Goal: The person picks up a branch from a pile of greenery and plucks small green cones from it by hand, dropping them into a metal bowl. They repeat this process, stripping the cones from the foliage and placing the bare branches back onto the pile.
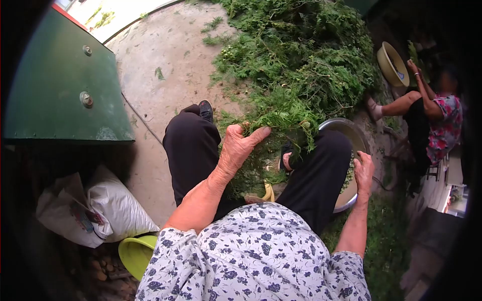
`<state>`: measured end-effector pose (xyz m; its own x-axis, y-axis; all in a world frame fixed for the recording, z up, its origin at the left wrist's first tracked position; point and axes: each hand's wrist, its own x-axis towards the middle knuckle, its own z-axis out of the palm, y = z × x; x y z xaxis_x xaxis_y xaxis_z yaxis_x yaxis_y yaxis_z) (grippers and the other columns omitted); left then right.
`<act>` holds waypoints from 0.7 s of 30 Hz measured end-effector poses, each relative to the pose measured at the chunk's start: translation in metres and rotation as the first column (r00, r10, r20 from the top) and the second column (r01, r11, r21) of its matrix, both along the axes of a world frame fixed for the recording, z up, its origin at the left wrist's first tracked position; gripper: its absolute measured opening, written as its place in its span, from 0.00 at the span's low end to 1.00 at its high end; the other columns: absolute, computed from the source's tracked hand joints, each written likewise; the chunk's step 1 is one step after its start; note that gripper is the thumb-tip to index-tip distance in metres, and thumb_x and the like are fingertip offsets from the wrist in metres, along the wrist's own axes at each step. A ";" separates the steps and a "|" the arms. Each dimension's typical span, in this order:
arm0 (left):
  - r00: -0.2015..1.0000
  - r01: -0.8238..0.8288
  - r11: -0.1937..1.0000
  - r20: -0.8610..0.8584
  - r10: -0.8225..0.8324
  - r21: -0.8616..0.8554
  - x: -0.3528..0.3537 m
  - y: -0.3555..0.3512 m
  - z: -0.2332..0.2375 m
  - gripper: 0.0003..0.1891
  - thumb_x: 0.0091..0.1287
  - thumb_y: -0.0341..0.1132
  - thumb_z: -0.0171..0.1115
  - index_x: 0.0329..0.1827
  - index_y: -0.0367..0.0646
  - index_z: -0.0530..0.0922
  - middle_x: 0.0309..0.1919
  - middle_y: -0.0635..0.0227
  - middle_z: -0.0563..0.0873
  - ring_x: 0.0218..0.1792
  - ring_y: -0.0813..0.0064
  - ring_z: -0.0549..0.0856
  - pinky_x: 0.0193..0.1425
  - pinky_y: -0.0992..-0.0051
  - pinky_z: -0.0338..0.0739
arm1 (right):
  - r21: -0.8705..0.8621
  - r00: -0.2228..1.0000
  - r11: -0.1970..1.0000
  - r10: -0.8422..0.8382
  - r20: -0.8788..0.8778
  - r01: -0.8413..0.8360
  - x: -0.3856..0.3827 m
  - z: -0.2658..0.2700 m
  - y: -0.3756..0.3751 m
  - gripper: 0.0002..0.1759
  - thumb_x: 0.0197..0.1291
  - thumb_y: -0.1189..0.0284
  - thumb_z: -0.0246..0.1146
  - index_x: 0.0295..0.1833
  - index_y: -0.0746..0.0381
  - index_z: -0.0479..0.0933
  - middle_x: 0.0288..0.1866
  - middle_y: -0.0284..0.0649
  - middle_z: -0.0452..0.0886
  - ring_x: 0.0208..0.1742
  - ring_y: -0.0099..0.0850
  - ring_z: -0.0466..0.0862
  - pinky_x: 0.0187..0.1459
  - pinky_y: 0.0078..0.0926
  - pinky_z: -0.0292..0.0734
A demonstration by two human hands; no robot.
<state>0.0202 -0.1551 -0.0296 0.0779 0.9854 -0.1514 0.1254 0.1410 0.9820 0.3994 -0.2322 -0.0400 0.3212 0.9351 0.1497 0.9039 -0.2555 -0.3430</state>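
Note:
My left hand is closed around a leafy green conifer branch, which spreads to the right above my knees. At the right, my right hand is over the edge of a metal basin, its fingers loosely bent and apart, with nothing visible in them. Small green cones or berries lie in the basin, partly hidden by my knee. A large heap of cut conifer branches covers the ground in front of me.
A green metal box stands at the left. White sacks and a lime-green basin are at lower left. On the right a seated person holds a sprig beside a beige basin. Something yellow lies between my legs.

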 end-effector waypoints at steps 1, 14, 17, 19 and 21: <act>1.000 0.017 1.000 -0.004 -0.017 -0.027 0.000 0.001 -0.001 0.16 0.57 0.41 0.67 0.27 0.34 0.80 0.15 0.77 0.75 0.19 0.88 0.69 0.23 0.80 0.66 | -0.073 1.000 0.997 -0.009 0.006 0.010 0.003 -0.003 -0.003 0.13 0.54 0.78 0.59 0.47 0.67 0.76 0.39 0.43 0.79 0.43 0.33 0.78 0.47 0.25 0.72; 0.983 0.170 0.985 -0.067 -0.172 -0.036 0.005 0.000 0.012 0.12 0.57 0.35 0.66 0.39 0.37 0.82 0.27 0.75 0.83 0.28 0.88 0.76 0.33 0.82 0.73 | 0.416 0.684 0.744 0.658 -0.316 -0.523 -0.186 0.079 0.096 0.09 0.47 0.79 0.65 0.36 0.66 0.78 0.34 0.41 0.80 0.38 0.35 0.79 0.42 0.27 0.73; 0.993 0.112 0.989 0.033 -0.115 0.097 0.006 -0.002 0.002 0.09 0.55 0.33 0.68 0.34 0.38 0.81 0.23 0.73 0.82 0.25 0.86 0.75 0.33 0.80 0.72 | 0.291 0.671 0.749 0.662 -0.334 -0.595 -0.197 0.073 0.096 0.13 0.46 0.77 0.66 0.40 0.65 0.76 0.35 0.42 0.79 0.39 0.36 0.79 0.43 0.30 0.73; 0.995 0.070 0.992 0.056 -0.076 0.107 0.006 -0.002 -0.001 0.08 0.55 0.32 0.67 0.34 0.38 0.82 0.22 0.74 0.82 0.24 0.86 0.75 0.32 0.81 0.72 | 0.228 0.648 0.809 0.574 -0.501 -0.541 -0.200 0.069 0.090 0.16 0.47 0.78 0.64 0.45 0.64 0.74 0.38 0.43 0.77 0.38 0.36 0.79 0.43 0.30 0.73; 0.992 0.095 0.995 0.077 -0.098 0.042 0.004 -0.001 0.002 0.09 0.55 0.33 0.68 0.35 0.38 0.82 0.24 0.74 0.83 0.26 0.86 0.76 0.34 0.81 0.72 | 0.196 0.644 0.826 0.540 -0.542 -0.528 -0.201 0.067 0.088 0.16 0.48 0.79 0.64 0.45 0.65 0.74 0.38 0.40 0.77 0.39 0.32 0.78 0.44 0.26 0.73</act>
